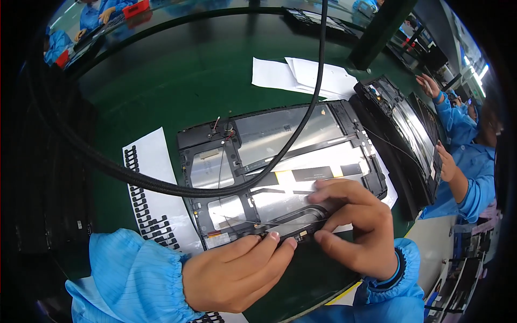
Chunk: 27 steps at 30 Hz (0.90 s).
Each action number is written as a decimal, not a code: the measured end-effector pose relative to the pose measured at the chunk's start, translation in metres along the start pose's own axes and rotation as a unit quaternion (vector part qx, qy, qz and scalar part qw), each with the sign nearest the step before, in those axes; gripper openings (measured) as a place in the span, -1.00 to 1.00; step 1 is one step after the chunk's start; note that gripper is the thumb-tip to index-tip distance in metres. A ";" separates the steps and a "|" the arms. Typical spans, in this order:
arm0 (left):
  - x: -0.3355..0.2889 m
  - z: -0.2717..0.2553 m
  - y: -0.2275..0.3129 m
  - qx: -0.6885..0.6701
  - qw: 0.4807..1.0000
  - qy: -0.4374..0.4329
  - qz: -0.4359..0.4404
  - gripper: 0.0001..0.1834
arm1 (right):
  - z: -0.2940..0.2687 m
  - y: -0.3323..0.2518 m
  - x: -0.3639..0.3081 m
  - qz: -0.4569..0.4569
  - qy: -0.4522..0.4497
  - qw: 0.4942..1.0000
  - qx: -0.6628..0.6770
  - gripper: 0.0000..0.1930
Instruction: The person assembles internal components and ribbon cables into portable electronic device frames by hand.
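A black device frame [318,175] with silver metal plates lies open on the green table in front of me. My left hand [242,274] is closed at its near edge, fingertips pressed on the rim beside a small connector [301,236]; its thumb is hidden. Over the near right corner, my right hand [361,226] is bent, with thumb and forefinger close together at the end of a thin cable [280,223]. That cable runs across the frame from its left part. Small coloured wires [229,131] stick up near the far left corner.
A thick black braided cable [215,192] loops above the frame. White sheets with rows of black clips [142,199] lie at left, and papers [301,75] behind. On the right, a person in blue [458,177] handles another frame [401,134]. A dark post [382,35] stands at the back.
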<state>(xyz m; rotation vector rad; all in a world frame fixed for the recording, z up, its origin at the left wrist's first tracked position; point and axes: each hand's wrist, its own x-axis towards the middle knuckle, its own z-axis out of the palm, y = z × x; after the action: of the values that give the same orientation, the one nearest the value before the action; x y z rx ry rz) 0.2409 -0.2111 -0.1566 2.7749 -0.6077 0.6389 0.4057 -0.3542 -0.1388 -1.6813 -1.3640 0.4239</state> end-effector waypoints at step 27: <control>-0.035 -0.031 -0.005 -0.192 0.980 0.047 -0.027 -0.54 | 0.018 -0.029 -0.017 -0.117 0.056 0.973 -0.189 -0.78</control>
<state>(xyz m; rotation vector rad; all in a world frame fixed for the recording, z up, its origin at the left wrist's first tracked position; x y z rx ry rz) 0.2032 -0.1849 -0.1466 2.3801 -0.5649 0.5673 0.3693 -0.3625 -0.1301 -1.7845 -1.6069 -0.0739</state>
